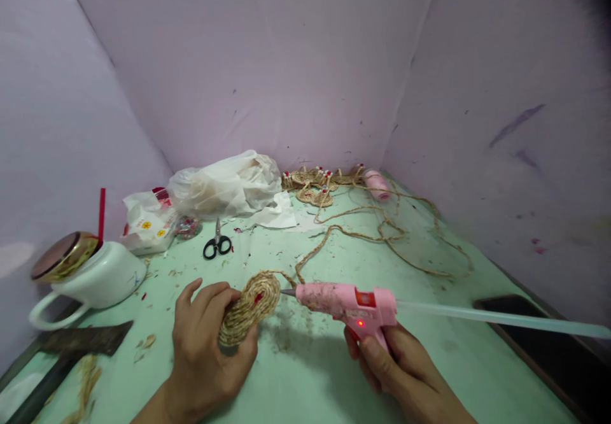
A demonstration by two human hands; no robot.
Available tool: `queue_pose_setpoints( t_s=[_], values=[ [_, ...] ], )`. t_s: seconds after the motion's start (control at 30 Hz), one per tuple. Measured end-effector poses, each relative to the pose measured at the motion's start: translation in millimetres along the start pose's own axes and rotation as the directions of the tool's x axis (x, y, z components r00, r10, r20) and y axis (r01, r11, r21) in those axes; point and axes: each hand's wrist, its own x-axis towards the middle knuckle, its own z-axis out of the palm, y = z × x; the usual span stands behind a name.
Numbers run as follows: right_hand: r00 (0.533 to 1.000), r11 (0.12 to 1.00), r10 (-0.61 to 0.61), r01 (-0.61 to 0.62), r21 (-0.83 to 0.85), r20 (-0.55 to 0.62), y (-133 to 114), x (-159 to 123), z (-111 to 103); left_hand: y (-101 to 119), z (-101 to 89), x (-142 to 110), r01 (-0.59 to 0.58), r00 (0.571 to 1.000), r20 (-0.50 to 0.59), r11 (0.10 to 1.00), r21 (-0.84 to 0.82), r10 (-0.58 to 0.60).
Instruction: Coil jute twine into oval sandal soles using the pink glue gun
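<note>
Between the thumb and fingers of my left hand point(210, 335) is a coiled twine piece point(252, 303), oval and tilted up, with a small red spot in its middle. My right hand point(396, 360) is wrapped around the handle of a pink glue gun point(334, 300) whose red light glows. The metal nozzle points left, at the right edge of the coil; whether it touches I cannot tell. A clear glue stick point(501, 319) sticks out of the gun's back. From the coil's top a loose length of twine point(329, 230) runs back across the table.
Black-handled scissors point(218, 244), a plastic bag point(229, 185) and a white packet point(147, 220) lie behind. Finished twine pieces point(315, 188) and a pink spool point(377, 185) sit by the back wall. A white mug point(105, 277) and hammer point(81, 341) are left; a dark phone-like slab point(539, 347) is right.
</note>
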Motion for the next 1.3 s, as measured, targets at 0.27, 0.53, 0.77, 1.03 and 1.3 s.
queue_pose_setpoints(
  t_s=[0.27,0.53,0.77,1.03,1.3],
  values=[
    [1.000,1.000,0.002,-0.002,-0.028,0.006,-2.5,-0.3,-0.1,3.3,2.6,-1.0,0.122,0.991,0.061,0.991,-0.059,-0.119],
    [0.999,0.998,0.016,-0.013,-0.063,0.041,-4.0,-1.1,-0.9,6.2,6.0,-2.4,0.240,0.969,0.083,0.965,-0.104,-0.232],
    [0.999,0.992,0.045,-0.042,-0.119,0.018,-5.2,-2.4,-1.0,7.7,6.8,0.7,0.272,0.961,0.092,0.956,-0.110,-0.262],
    [1.000,0.988,-0.007,0.010,-0.151,0.022,-6.7,-2.3,-2.0,7.8,5.1,0.2,0.307,0.949,0.121,0.943,-0.127,-0.292],
    [0.999,0.992,0.048,-0.051,-0.116,-0.023,-3.7,-3.9,-0.2,8.5,6.9,0.9,0.352,0.933,0.136,0.923,-0.153,-0.333]
  ],
)
